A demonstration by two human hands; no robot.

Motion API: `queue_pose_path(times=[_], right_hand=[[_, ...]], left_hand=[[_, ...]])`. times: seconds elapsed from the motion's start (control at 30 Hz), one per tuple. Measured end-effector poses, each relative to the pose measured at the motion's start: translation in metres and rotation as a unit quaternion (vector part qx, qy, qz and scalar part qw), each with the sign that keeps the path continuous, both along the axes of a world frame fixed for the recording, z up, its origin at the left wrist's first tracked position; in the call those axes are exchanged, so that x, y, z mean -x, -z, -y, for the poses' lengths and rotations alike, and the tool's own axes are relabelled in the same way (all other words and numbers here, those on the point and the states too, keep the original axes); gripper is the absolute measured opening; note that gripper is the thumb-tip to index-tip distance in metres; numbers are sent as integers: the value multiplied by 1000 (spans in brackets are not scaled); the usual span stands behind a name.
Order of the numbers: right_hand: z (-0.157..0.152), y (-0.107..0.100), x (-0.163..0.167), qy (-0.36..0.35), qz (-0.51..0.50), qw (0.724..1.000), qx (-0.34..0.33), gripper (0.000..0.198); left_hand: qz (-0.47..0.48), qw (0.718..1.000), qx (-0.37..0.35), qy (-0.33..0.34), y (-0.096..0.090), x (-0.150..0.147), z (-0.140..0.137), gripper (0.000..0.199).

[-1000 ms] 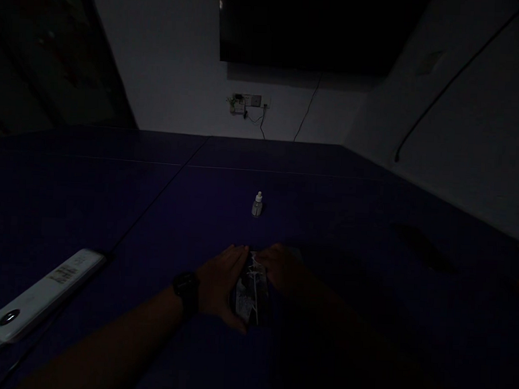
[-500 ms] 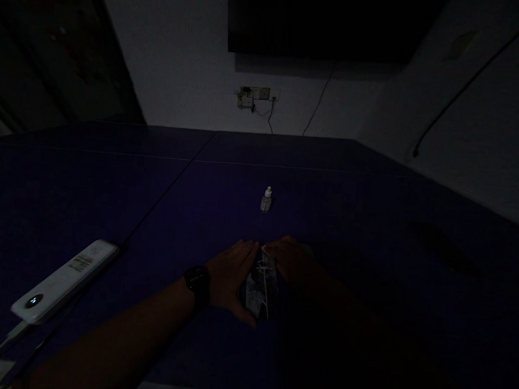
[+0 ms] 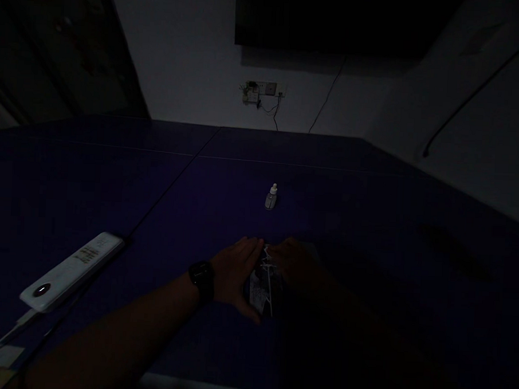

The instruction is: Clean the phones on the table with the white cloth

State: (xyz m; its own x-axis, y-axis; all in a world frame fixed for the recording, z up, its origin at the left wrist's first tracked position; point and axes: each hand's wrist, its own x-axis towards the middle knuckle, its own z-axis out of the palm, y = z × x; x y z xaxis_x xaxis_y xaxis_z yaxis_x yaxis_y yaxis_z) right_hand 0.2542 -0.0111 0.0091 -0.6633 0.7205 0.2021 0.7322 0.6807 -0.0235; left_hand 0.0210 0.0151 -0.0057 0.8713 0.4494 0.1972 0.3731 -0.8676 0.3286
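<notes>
In the dim head view, a flat rectangular item with a grey picture and white line marks [image 3: 262,286] lies on the dark blue table. My left hand [image 3: 234,271], with a black watch at the wrist, rests flat along its left edge, fingers stretched forward and thumb apart near the lower corner. From the right, my right hand [image 3: 295,259] lies over its upper right part, fingers extended toward the left hand. Shadow hides most of that hand and the item's right side. Beyond the hands stands a small clear bottle [image 3: 270,201] with a white cap.
A long white device [image 3: 73,272] with a small round display and a cable lies at the left of the blue table [image 3: 217,187]. Some dark thing [image 3: 452,249] lies at the right, too dim to name. Wall sockets [image 3: 266,90] and a black screen [image 3: 336,20] are behind.
The view has shifted slightly, so the scene sits a little farther right. Both hands stay on the flat item with almost the same pose.
</notes>
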Motion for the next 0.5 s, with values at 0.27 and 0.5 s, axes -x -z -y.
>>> queue_pose_path(times=[0.27, 0.5], right_hand=[[-4, 6, -1, 19, -21, 1000, -13, 37], [1, 10, -5, -3, -8, 1000, 8, 32]], left_hand=[[0, 1000, 0, 3, 1, 1, -1, 151], [9, 1000, -1, 5, 6, 2, -2, 153]])
